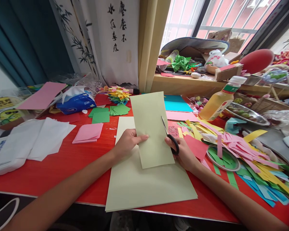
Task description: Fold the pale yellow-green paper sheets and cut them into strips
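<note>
Daylight came through a barred window (183, 19) behind a cluttered wooden sill (183, 86), and a white curtain (125, 61) with brushed characters hung at the back. Below it, a red table (84, 173) carried paper in many colours: pink squares (88, 133) and green squares (101, 116) to the left, a loose heap of cut strips (252, 154) to the right, near a roll of tape (237, 165) and a tilted bottle (216, 102) of amber liquid.

At the middle, a pale green sheet (154, 128) was held up above a stack of larger sheets (146, 192) of like colour, whose near edge reached the table's front. The left hand (127, 141) pinched its left edge, thumb flat on the front, fingers mostly hidden behind. The right hand (183, 152) was closed round the black handles of the scissors (174, 144); one blade showed against the sheet's right side, but whether the other lay behind could not be told.

Such paper looked light and fairly stiff, standing nearly flat from one pinch, though it would probably crease under a hard squeeze. An edge at mid-height seemed the best hold, with fingers well away from the blades.
</note>
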`<move>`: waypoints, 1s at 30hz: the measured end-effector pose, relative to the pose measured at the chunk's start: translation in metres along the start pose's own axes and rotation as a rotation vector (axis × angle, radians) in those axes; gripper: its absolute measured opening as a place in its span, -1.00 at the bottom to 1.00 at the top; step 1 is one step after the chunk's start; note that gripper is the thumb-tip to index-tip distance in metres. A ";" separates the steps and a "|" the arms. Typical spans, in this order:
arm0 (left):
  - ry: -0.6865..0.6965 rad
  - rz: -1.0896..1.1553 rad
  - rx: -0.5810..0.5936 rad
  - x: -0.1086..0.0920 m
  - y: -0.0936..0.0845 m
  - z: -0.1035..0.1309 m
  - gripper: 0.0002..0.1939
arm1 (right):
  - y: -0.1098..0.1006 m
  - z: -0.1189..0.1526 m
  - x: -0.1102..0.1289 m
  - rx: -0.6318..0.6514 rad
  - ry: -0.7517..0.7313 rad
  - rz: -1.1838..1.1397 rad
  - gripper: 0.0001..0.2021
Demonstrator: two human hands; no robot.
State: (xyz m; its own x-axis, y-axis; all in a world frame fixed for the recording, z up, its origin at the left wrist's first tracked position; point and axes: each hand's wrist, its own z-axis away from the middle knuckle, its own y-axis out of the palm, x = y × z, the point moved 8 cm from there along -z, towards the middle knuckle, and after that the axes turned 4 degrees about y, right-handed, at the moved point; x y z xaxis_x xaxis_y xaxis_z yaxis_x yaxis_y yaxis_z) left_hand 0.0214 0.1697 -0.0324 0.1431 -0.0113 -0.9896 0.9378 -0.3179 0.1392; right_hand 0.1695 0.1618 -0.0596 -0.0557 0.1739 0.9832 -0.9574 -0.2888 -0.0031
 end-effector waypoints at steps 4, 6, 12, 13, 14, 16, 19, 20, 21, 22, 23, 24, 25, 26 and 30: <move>-0.008 -0.015 -0.012 0.001 -0.002 0.000 -0.75 | 0.002 0.000 0.001 0.015 -0.002 0.001 -0.59; -0.010 -0.017 -0.006 0.000 -0.001 0.001 -0.74 | 0.001 0.000 0.001 0.007 -0.002 0.000 -0.59; -0.007 0.001 0.037 -0.002 0.004 0.003 -0.73 | -0.003 0.000 0.001 -0.037 -0.005 0.009 -0.59; -0.009 0.004 0.035 -0.002 0.004 0.003 -0.73 | -0.003 0.000 0.001 -0.037 -0.005 0.004 -0.58; -0.012 0.007 0.034 -0.002 0.004 0.003 -0.73 | -0.003 0.000 0.001 -0.036 -0.006 -0.006 -0.58; -0.015 0.014 0.032 -0.002 0.004 0.003 -0.72 | -0.003 0.000 0.002 -0.027 -0.009 -0.020 -0.58; -0.019 0.016 0.044 -0.001 0.005 0.003 -0.73 | -0.003 0.000 0.002 -0.032 -0.019 -0.013 -0.58; -0.022 0.016 0.049 -0.001 0.005 0.003 -0.73 | -0.004 0.000 0.002 -0.040 -0.022 -0.006 -0.59; -0.026 0.015 0.055 -0.001 0.006 0.003 -0.74 | -0.004 0.000 0.002 -0.045 -0.022 -0.001 -0.59; -0.028 0.014 0.057 -0.001 0.006 0.003 -0.73 | -0.004 0.000 0.001 -0.048 -0.023 0.000 -0.59; -0.029 0.014 0.056 0.000 0.006 0.003 -0.73 | -0.004 0.000 0.001 -0.046 -0.023 -0.003 -0.59; -0.028 0.013 0.055 -0.001 0.006 0.004 -0.73 | -0.004 0.000 0.002 -0.040 -0.025 -0.010 -0.58; -0.027 0.012 0.054 -0.001 0.006 0.004 -0.72 | -0.003 0.001 0.002 -0.035 -0.028 -0.019 -0.58; -0.025 0.011 0.052 -0.001 0.005 0.004 -0.71 | -0.003 0.001 0.003 -0.031 -0.030 -0.025 -0.57; -0.031 -0.004 0.057 0.000 0.006 0.004 -0.70 | -0.002 0.002 0.004 -0.047 -0.028 -0.006 -0.57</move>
State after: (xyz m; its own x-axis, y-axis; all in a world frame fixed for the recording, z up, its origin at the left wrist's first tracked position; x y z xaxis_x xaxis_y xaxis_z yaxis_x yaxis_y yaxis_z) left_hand 0.0261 0.1641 -0.0320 0.1285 -0.0394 -0.9909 0.9188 -0.3712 0.1339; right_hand 0.1722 0.1616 -0.0557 -0.0423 0.1490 0.9879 -0.9699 -0.2436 -0.0048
